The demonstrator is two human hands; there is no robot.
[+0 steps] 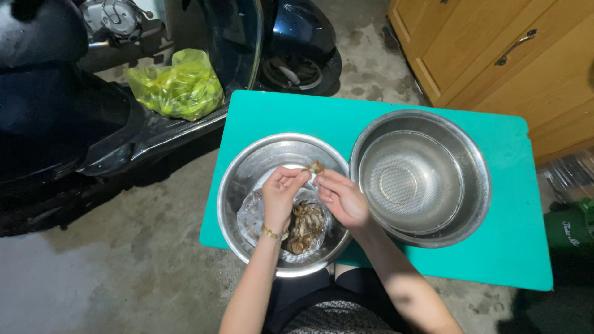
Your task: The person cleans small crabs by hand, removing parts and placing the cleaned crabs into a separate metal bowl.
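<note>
Over the left steel bowl [244, 170], my left hand [279, 196] and my right hand [342, 198] pinch one small brown piece [315, 167] between their fingertips. Below the hands, inside that bowl, lies a clear plastic bag [252, 216] holding a heap of similar brown pieces [306, 226]. A gold bracelet [270, 233] circles my left wrist. A second, larger steel bowl [421, 176] stands to the right with water in it. Both bowls rest on a low teal table [513, 247].
A dark scooter [74, 117] is parked at the left, with a yellow-green plastic bag [179, 83] on its footboard. A wooden cabinet [495, 49] stands at the upper right. Some green item [569, 226] sits by the table's right edge. The floor is bare concrete [124, 272].
</note>
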